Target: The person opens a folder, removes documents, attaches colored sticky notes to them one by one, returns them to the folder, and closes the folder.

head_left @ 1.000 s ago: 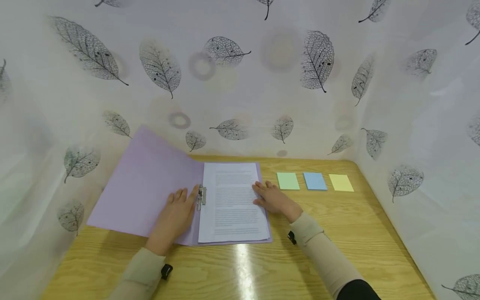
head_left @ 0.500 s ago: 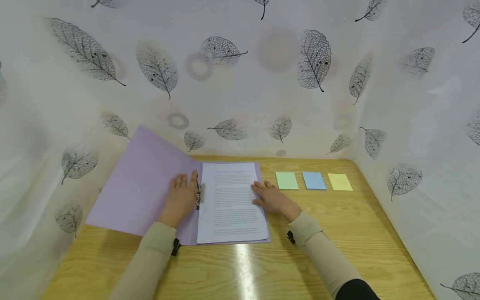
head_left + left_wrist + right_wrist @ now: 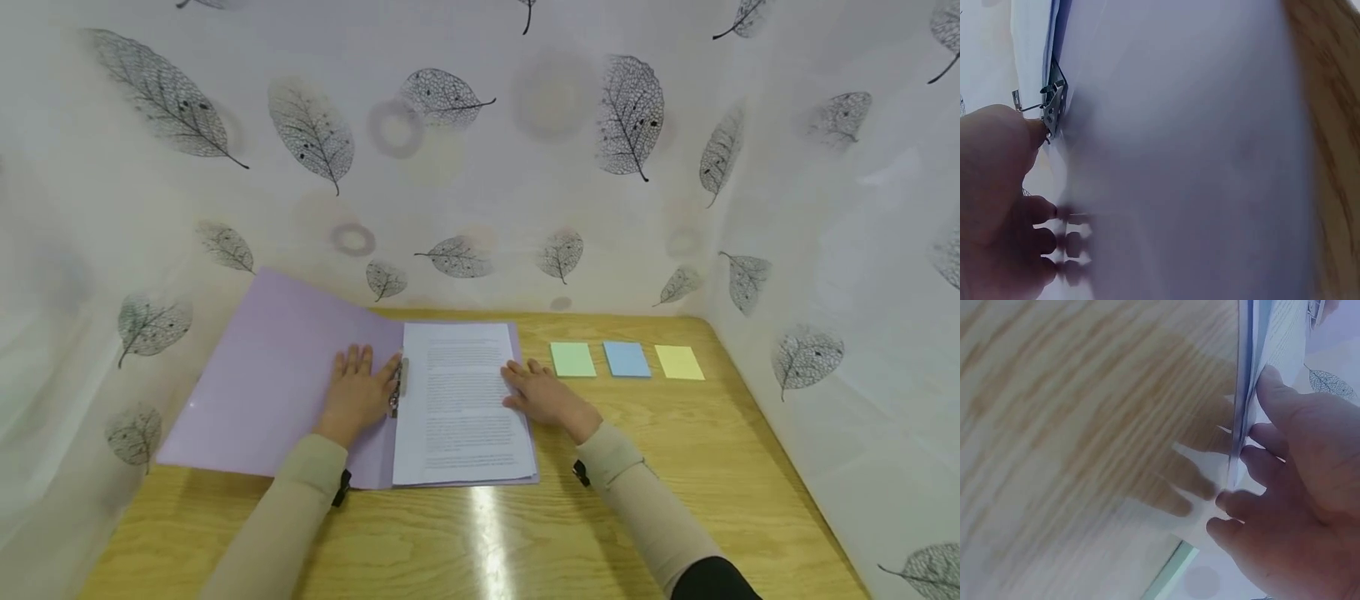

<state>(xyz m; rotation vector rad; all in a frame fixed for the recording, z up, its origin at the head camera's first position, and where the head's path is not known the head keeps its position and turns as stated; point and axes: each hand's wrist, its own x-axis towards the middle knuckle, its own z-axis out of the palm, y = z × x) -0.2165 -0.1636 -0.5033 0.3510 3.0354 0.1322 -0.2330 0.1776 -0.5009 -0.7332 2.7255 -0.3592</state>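
A purple folder (image 3: pixel 281 367) lies spread on the table, its left cover slanting up off the wood. Printed sheets (image 3: pixel 465 417) form a stack on its right half, beside a metal clip (image 3: pixel 395 392) at the spine. My left hand (image 3: pixel 354 400) is over the cover with its fingers spread. In the left wrist view its thumb (image 3: pixel 1034 134) touches the clip (image 3: pixel 1055 109). On the right, my right hand (image 3: pixel 549 396) rests its fingers along the edge of the sheets. The right wrist view has its thumb (image 3: pixel 1274 394) on top of the paper, the other fingers beside the folder's edge.
Three sticky-note pads, green (image 3: pixel 573 360), blue (image 3: pixel 627 359) and yellow (image 3: pixel 678 362), sit in a row right of the folder. A leaf-patterned sheet (image 3: pixel 480 183) closes off the back and sides of the wooden table (image 3: pixel 675 475).
The left hand has shifted up along the cover, and its thumb has swung right over the clip. The folder's cover has sunk lower. My right hand has stayed in place.
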